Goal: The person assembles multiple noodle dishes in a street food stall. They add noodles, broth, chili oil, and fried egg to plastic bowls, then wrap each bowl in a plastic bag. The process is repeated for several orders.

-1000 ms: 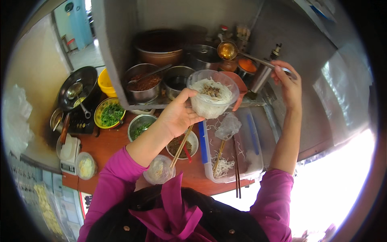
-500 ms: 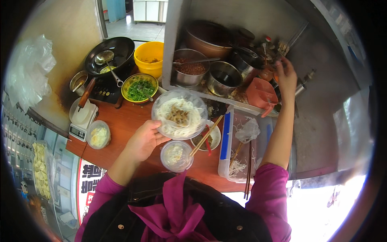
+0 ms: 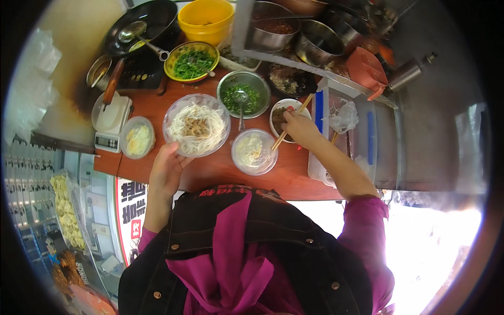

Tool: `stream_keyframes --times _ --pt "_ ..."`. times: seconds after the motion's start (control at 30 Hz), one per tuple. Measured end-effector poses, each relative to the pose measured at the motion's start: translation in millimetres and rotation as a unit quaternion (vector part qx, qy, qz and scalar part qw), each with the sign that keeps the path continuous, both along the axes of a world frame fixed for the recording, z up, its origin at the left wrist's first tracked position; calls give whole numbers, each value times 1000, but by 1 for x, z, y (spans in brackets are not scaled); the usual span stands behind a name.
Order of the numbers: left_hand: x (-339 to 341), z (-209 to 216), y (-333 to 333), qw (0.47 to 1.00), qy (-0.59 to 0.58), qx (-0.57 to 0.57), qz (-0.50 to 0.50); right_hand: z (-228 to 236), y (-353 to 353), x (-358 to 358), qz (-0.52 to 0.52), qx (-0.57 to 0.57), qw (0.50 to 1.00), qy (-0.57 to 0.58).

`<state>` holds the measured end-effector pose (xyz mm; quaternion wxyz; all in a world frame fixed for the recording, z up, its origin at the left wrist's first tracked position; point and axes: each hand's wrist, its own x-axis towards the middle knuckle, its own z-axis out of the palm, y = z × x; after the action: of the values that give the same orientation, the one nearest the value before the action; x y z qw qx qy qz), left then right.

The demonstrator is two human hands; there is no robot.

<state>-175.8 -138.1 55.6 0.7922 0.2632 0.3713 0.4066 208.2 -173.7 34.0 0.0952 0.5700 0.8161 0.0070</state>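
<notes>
My left hand (image 3: 167,167) grips the near left rim of a clear plastic bowl (image 3: 169,129), thumb at the edge. White noodles with a brown topping (image 3: 196,126) fill it. Over at the right, my right hand (image 3: 299,128) reaches into a small white bowl (image 3: 274,112) of dark brown minced seasoning (image 3: 279,116). Its fingers are drawn together; what they hold, if anything, is hidden. A pair of chopsticks (image 3: 306,103) lies across that bowl, passing beside the fingers. Between my hands stand a clear tub of pale chopped food (image 3: 250,149) and a steel bowl of chopped greens (image 3: 222,84) with a spoon.
At left are a scale (image 3: 114,122) and a second tub of pale food (image 3: 138,137). Behind stand a wok (image 3: 113,39), a yellow tub (image 3: 206,22) and a yellow bowl of greens (image 3: 169,66). A metal shelf (image 3: 315,70) edges the right, above a clear plastic bin (image 3: 319,152).
My right hand has come down from the shelf to the white bowl. The noodle bowl in my left hand has moved left, uncovering the steel bowl of greens. The view has shifted too.
</notes>
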Motion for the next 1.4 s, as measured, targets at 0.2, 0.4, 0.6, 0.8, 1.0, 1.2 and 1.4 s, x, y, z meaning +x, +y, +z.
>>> stream_keyframes --times 0.2,0.4,0.6,0.8,1.0,1.2,1.4 --pt "-9 -9 3 998 60 19 -18 84 -33 -12 -78 110 975 174" --pt "-8 -8 6 995 65 44 -64 158 -62 -88 -103 144 751 636" --pt "-16 -19 7 996 3 5 -93 84 -33 -148 -238 41 664 708" --pt "-18 -23 3 988 -55 -80 -117 46 -21 -162 -323 21 509 797" --pt "-23 -17 1 996 6 19 -83 8 -19 -168 -334 39 306 891" --pt "-27 -19 5 994 -3 34 -103 59 -20 -175 -206 86 485 846" --pt "-31 -19 12 989 -51 -66 -124 127 -22 -146 -91 154 767 616"
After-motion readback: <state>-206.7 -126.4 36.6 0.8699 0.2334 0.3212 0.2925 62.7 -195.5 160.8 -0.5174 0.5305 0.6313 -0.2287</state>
